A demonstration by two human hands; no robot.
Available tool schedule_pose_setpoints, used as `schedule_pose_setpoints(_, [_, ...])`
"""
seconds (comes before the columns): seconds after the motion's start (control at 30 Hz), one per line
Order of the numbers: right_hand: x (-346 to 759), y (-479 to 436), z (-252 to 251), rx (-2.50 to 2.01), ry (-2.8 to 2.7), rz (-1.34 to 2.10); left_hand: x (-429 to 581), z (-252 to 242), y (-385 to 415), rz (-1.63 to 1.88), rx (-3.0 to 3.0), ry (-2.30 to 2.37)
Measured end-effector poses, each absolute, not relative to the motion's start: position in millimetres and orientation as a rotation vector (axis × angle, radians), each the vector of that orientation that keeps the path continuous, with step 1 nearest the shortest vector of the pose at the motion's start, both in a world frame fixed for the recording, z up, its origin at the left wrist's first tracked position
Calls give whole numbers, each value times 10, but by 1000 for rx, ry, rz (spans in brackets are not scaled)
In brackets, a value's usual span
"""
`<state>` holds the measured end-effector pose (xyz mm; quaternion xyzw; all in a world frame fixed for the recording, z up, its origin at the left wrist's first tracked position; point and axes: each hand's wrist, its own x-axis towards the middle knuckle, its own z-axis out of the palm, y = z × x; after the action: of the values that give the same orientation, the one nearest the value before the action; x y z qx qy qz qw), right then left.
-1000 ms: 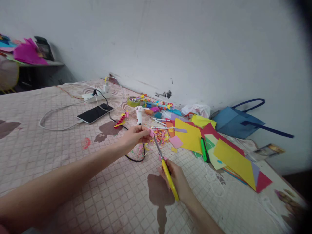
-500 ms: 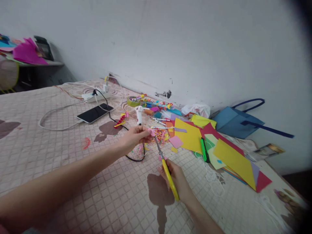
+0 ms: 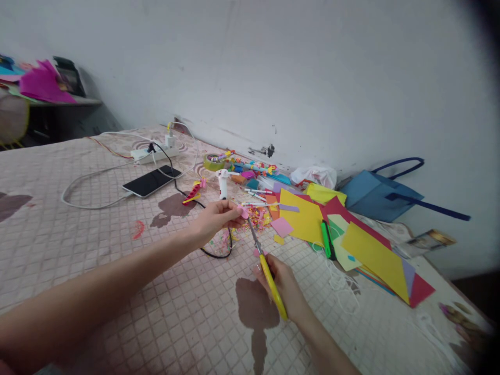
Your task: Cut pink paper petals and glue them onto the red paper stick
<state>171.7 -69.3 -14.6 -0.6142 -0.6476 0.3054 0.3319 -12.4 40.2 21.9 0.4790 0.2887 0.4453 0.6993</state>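
A small piece of pink paper point(image 3: 244, 211) is pinched between the thumb and fingers of my left hand point(image 3: 221, 216). My right hand point(image 3: 286, 284) is wrapped round the yellow handles of a pair of scissors point(image 3: 270, 281). The scissor blades look nearly closed, and their tips point up at the lower edge of the pink paper; whether they touch it I cannot tell. Beneath and behind the paper lies a heap of tiny coloured paper scraps point(image 3: 258, 219). A white glue gun point(image 3: 223, 183) stands just beyond my left hand.
Yellow sheets of paper point(image 3: 302, 216), other coloured sheets and a green cutter point(image 3: 326, 240) lie to the right, near white string point(image 3: 341, 284). A blue bag point(image 3: 377, 195) leans at the wall. Left are a phone point(image 3: 151, 182) on its cable and a power strip point(image 3: 156, 153).
Almost nothing differs. The pink paper in my left hand has turned very slightly, while both hands and the scissors keep nearly the same place.
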Motion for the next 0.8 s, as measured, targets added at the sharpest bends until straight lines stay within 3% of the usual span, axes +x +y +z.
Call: schedule_pose_setpoints(0.8, [1681,-719,-122,-1591,-1693,757,-121,233,382,964,1098,614])
